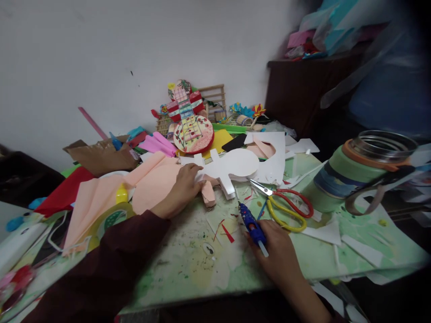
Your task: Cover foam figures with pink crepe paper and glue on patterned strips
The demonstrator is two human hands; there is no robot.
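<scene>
My right hand is wrapped round a blue hot glue gun with a pale glue stick at its back; its nozzle points away from me, toward a white card cutout. The cutout has a rounded end and short arms, with folded sides showing along its near edge. My left hand closes on the cutout's left part between fingers and thumb. Just beside that thumb is a small peach-covered block. Peach crepe paper lies under and left of my left hand.
Scissors with red and yellow handles lie right of the glue gun. A green bottle stands at the right, uncapped. A tape roll sits at the left. Behind stands a decorated red-and-white paper model. Paper scraps litter the table.
</scene>
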